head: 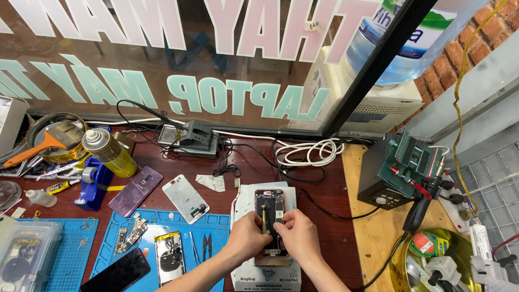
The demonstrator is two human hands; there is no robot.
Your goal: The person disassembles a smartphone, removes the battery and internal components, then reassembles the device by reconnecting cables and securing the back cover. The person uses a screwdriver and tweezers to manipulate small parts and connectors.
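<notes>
while pinched between both hands, opened black smartphone with exposed circuit boards and battery [269, 219] lies flat on white boxy heating pad w/ grey top [268, 272], near middle of dark red-brown wooden tabletop [327, 233], just right of blue silicone work mat [137, 260]. left hand [246, 236] grip closed round thin brass-handled screwdriver [264, 218], tip down on phone's innards. right hand [299, 234] grip pinched together on phone's right edge, steadying it. probably light, stiff, flat; frame rigid but internals fragile — thin flex cables, tiny screws, prob. slippery metal rim. best held by long side edges, fingertips only, not on boards or battery. second opened white phone shell [185, 198] and purple phone back [135, 191] lie apart to left. black-screen phone [115, 274] on mat, well clear. green soldering station [398, 171] off to right.
</notes>
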